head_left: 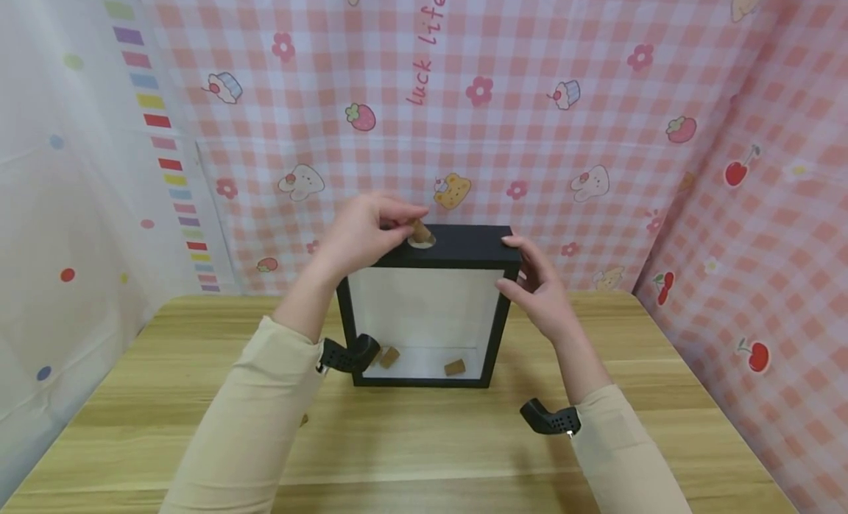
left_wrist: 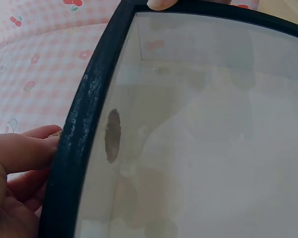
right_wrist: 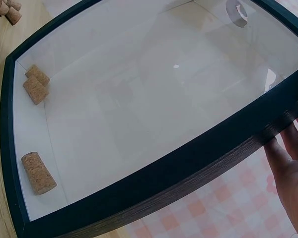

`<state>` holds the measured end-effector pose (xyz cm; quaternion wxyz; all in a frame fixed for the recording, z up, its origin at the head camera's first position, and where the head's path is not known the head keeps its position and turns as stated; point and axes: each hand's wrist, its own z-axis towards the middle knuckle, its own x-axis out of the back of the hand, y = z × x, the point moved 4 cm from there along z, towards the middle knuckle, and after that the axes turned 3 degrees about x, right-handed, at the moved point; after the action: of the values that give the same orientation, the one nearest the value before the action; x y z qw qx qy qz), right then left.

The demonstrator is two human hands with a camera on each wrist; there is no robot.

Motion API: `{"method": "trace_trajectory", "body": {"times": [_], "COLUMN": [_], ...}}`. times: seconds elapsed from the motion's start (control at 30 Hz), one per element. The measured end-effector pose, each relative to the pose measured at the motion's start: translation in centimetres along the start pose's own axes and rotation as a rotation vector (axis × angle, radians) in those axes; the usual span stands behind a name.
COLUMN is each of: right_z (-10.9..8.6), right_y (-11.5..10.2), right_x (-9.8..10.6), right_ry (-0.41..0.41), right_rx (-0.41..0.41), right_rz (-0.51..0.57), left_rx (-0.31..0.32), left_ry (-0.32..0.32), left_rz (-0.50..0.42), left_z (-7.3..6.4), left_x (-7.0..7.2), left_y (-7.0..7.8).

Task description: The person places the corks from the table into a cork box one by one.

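Note:
A black-framed shadow box [head_left: 424,262] with a clear front and white inside stands upright on the table. Its top edge has a round hole [head_left: 422,243]. Over that hole my left hand [head_left: 361,230] pinches a cork [head_left: 421,230] between thumb and fingers, the cork's lower end right at the opening. My right hand [head_left: 539,289] grips the box's upper right corner, thumb on the front frame and fingers over the top and side. Inside, on the bottom, lie one cork [right_wrist: 38,173] alone and two more, the nearer cork [right_wrist: 36,89] overlapping the other.
Several loose corks [right_wrist: 5,10] lie on the wooden table [head_left: 424,440] beside the box, mostly hidden behind my left forearm in the head view. A pink checked cloth [head_left: 397,160] hangs behind the table, and a similar cloth [head_left: 762,278] hangs along the right side.

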<state>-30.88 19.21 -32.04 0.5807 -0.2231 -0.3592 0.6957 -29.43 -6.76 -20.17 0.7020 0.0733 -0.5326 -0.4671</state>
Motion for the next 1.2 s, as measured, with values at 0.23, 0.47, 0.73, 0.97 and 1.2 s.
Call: {"method": "trace_trajectory", "body": {"times": [0.23,0.47,0.73,0.97,1.2], "right_z": [0.0,0.0,-0.1,-0.1,-0.1], "right_y": [0.0,0.0,0.0,-0.1,-0.1], "right_x": [-0.1,-0.1,-0.1,-0.1,-0.1], "right_ry": [0.006,0.01,0.018,0.024,0.031], "right_rx": [0.007,-0.003,-0.015,-0.025,-0.036], "right_rz": [0.012,-0.001,-0.007,-0.013,-0.022], "left_rx": [0.011,-0.01,-0.04,-0.028,0.016], "left_ry": [-0.009,0.014,0.003,0.027,0.112], "left_rz": [-0.011,-0.087,-0.108,-0.143,-0.18], "left_z": [0.0,-0.9,-2.5,-4.3,-6.5], "left_x": [-0.1,0.6,1.5,2.8,4.1], "left_y": [-0.5,-0.7,-0.5,-1.3,-3.5]}}
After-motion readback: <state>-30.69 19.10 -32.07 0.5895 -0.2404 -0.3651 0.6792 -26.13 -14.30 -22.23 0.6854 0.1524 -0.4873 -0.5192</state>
